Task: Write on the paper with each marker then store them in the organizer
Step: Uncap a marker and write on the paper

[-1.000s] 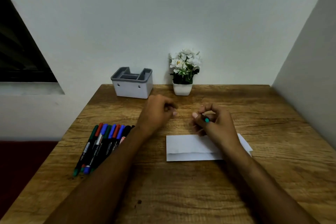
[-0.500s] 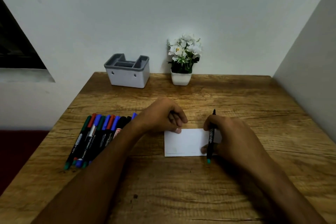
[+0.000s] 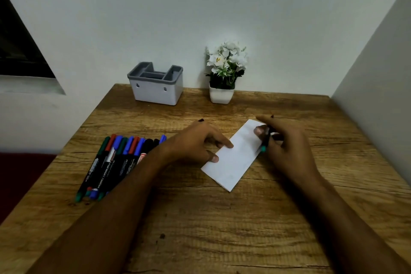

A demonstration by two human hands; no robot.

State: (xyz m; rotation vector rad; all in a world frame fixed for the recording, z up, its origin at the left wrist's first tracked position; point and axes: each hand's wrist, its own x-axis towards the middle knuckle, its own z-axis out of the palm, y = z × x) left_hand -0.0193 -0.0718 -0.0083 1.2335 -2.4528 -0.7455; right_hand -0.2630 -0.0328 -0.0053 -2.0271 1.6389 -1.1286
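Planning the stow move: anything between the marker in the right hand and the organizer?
Nothing visible. The marker sits in the right hand over the paper; bare table runs to the organizer.

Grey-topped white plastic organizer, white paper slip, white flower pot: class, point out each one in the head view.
Grey-topped white plastic organizer [image 3: 155,92]: head view, front wall.
White paper slip [image 3: 231,162]: head view, bare middle.
White flower pot [image 3: 221,96]: head view, front face.

Head-worn view, facing forward-down, close over table [image 3: 200,229].
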